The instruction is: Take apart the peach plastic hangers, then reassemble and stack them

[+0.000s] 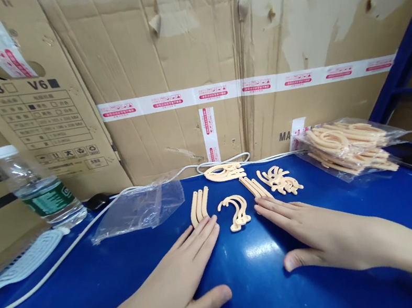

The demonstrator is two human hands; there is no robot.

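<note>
My left hand (180, 280) lies flat and open on the blue table (93, 285), fingertips just below a small group of curved peach plastic strips (199, 205). My right hand (319, 235) also lies flat and open, its fingertips touching the lower end of some straight peach strips (255, 187). Between the two hands sit hook-shaped peach pieces (235, 210). Farther back lie an oval bundle of peach parts (225, 172) and a loose pile of small curved pieces (280, 180). Neither hand holds anything.
An empty clear plastic bag (140, 210) lies left of the pieces. A bagged stack of peach parts (348, 147) sits at the right. A water bottle (39, 188), a white comb-like object (21, 261) and a white cable (84, 231) are at the left. Cardboard boxes (174, 64) wall the back.
</note>
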